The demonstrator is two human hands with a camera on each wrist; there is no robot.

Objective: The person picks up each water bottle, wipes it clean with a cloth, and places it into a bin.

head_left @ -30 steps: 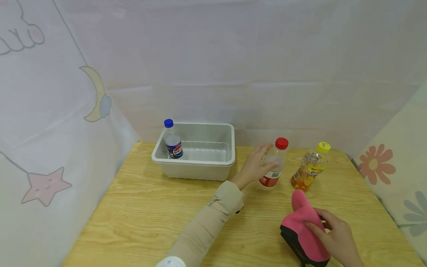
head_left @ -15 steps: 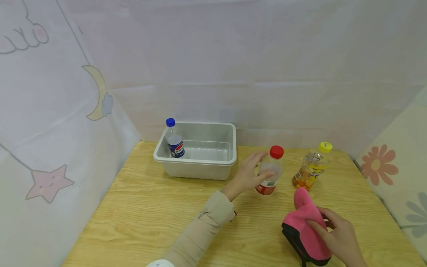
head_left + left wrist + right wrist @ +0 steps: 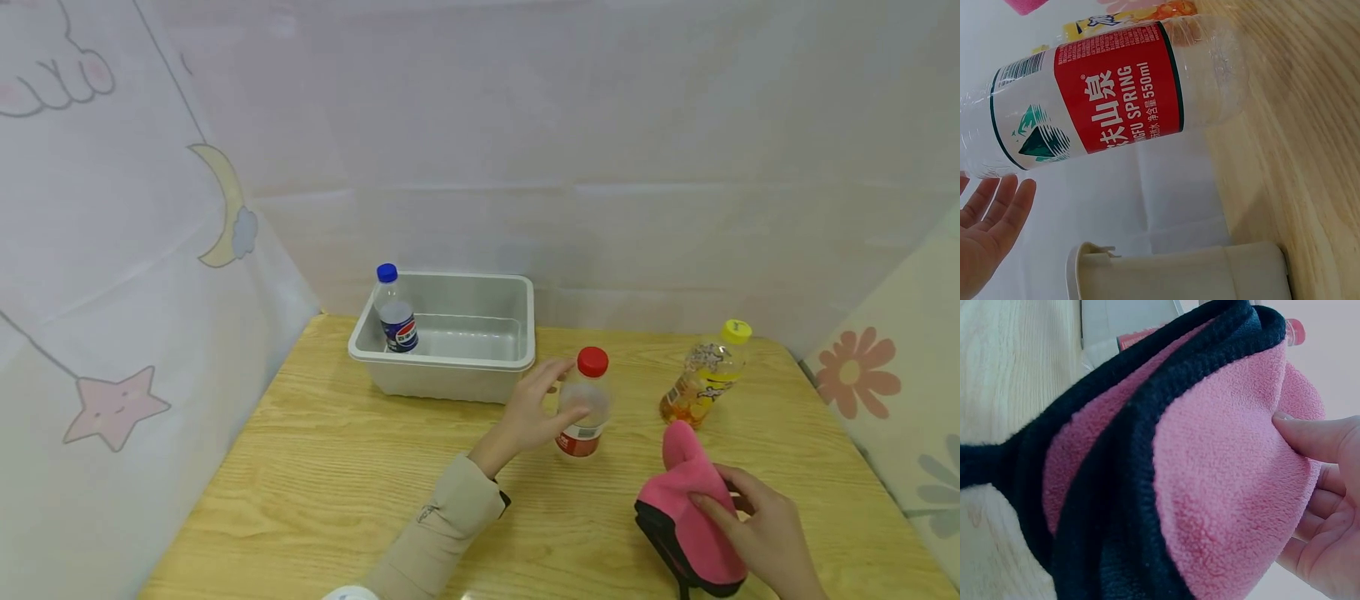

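Wooden table [image 3: 315,467] w/ white curtains behind. Head view: left hand [image 3: 528,408] curls round red-capped bottle [image 3: 583,404], upright near white bin [image 3: 450,375]; right hand [image 3: 765,533] grips pink cloth [image 3: 693,521] at front right. Left wrist view: fingers [image 3: 997,206] straight beside bottle's label. Right wrist view: thumb and fingers pinch cloth.

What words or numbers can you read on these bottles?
Red-capped bottle in the left hand: "SPRING 550ml", with large Chinese characters; its small print is too small to read.
Blue-capped bottle in the bin: round logo, no readable words.
Yellow-capped bottle: label blurred.
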